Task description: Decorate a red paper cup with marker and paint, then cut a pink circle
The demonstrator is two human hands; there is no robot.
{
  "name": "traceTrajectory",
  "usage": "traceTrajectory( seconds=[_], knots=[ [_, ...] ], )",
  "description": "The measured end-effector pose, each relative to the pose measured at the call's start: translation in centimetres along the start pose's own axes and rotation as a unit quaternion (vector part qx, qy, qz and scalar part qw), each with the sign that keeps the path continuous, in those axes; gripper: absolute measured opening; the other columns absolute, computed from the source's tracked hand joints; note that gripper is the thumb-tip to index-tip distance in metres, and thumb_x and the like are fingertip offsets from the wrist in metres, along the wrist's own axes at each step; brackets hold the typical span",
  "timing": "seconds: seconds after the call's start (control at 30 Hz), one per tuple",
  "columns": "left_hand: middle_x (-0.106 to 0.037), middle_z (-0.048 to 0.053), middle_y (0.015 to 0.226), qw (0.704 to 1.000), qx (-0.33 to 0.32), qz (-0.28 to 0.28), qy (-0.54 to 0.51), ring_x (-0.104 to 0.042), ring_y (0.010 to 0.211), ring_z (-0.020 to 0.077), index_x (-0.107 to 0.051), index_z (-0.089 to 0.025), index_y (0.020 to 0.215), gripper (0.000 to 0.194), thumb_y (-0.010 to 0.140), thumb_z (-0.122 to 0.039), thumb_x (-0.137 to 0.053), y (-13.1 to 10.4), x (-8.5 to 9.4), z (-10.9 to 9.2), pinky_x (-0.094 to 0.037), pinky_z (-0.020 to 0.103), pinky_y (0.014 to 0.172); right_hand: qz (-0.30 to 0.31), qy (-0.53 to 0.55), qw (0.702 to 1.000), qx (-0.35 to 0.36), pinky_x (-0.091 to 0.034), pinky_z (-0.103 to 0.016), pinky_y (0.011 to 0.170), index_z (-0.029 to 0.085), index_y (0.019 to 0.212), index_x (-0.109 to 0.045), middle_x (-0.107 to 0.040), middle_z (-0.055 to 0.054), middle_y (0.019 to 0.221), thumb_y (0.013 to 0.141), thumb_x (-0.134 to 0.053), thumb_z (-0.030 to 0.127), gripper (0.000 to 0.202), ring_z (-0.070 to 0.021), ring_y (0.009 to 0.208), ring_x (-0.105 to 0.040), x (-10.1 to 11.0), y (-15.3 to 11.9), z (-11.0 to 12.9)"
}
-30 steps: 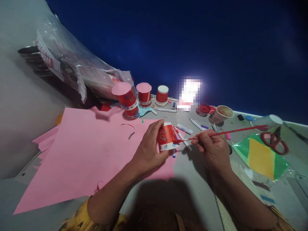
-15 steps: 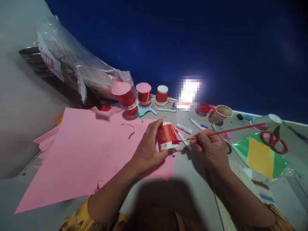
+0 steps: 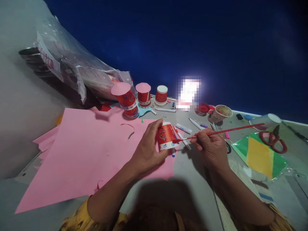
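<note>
My left hand [image 3: 150, 144] is closed around a red paper cup [image 3: 166, 134] turned upside down, its white rim band low and slightly tilted. In my right hand [image 3: 213, 146] is a thin red paintbrush [image 3: 231, 129], pinched near its bristle end. Its red, paint-wet tip touches the cup's side just above the white band. Underneath my left hand lies a large pink paper sheet [image 3: 86, 154]. Several markers, among them a white one [image 3: 184, 128], lie behind and between the hands.
Behind stand stacked red cups with a pink paper top [image 3: 131, 106], a similar cup [image 3: 144, 96] and a white-bottomed cup [image 3: 161, 96]. Rightward are a red paint pot [image 3: 202, 109], a stained paper cup [image 3: 220, 114], scissors [image 3: 273, 141] and a green-yellow packet [image 3: 261, 157]. Plastic wrapping [image 3: 79, 64] lies left.
The brush tip has shifted very slightly left along the cup's side. Both hands keep their hold, and the cup stays nearly still.
</note>
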State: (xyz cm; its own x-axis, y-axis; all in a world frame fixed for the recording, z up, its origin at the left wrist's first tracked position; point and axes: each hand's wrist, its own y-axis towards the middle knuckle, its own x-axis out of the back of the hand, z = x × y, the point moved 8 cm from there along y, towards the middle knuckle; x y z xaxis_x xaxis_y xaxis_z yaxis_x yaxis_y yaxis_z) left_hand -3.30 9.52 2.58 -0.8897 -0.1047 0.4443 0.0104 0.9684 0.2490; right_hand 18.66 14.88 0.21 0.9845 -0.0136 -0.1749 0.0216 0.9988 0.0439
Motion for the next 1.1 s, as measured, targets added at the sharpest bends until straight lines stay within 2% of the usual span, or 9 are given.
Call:
traceTrajectory(
  seconds=[0.47,0.8,1.0,1.1],
  knots=[
    [-0.050,0.012,0.159,1.000,0.020,0.009,0.005,-0.050,0.147,0.0350,-0.040,-0.032,0.153,0.087,0.080,-0.030,-0.088,0.0,0.0,0.0,-0.044,0.058,0.122,0.016,0.002,1.000,0.000,-0.043,-0.020,0.041,0.018,0.071,-0.068,-0.074,-0.003,0.061,0.080,-0.090,0.050,0.040,-0.0079,0.041,-0.050,-0.6,-0.2,0.3],
    [-0.049,0.012,0.159,1.000,0.011,0.006,0.007,-0.049,0.148,0.0357,-0.040,-0.033,0.154,0.086,0.081,-0.028,-0.085,-0.1,0.1,0.0,-0.043,0.059,0.122,0.014,0.006,1.000,0.006,-0.043,-0.019,0.041,0.018,0.072,-0.071,-0.075,-0.003,0.062,0.081,-0.090,0.048,0.037,-0.0075,0.042,-0.052,-0.4,-0.3,0.3],
    [-0.051,0.013,0.157,1.000,0.008,-0.001,0.014,-0.050,0.147,0.0355,-0.041,-0.031,0.153,0.085,0.081,-0.028,-0.086,0.1,0.1,0.2,-0.043,0.059,0.122,-0.024,0.006,0.999,0.037,-0.043,-0.017,0.040,0.019,0.075,-0.072,-0.076,-0.002,0.062,0.081,-0.091,0.046,0.034,-0.0081,0.043,-0.055,0.7,-0.4,0.5],
    [-0.051,0.012,0.157,1.000,0.010,-0.007,0.017,-0.051,0.147,0.0345,-0.042,-0.032,0.153,0.085,0.080,-0.028,-0.086,0.0,0.2,0.1,-0.043,0.057,0.122,-0.021,-0.008,0.999,0.048,-0.043,-0.017,0.039,0.019,0.075,-0.073,-0.077,-0.003,0.062,0.082,-0.090,0.045,0.033,-0.0083,0.042,-0.055,0.6,-0.6,0.7]
  ],
)
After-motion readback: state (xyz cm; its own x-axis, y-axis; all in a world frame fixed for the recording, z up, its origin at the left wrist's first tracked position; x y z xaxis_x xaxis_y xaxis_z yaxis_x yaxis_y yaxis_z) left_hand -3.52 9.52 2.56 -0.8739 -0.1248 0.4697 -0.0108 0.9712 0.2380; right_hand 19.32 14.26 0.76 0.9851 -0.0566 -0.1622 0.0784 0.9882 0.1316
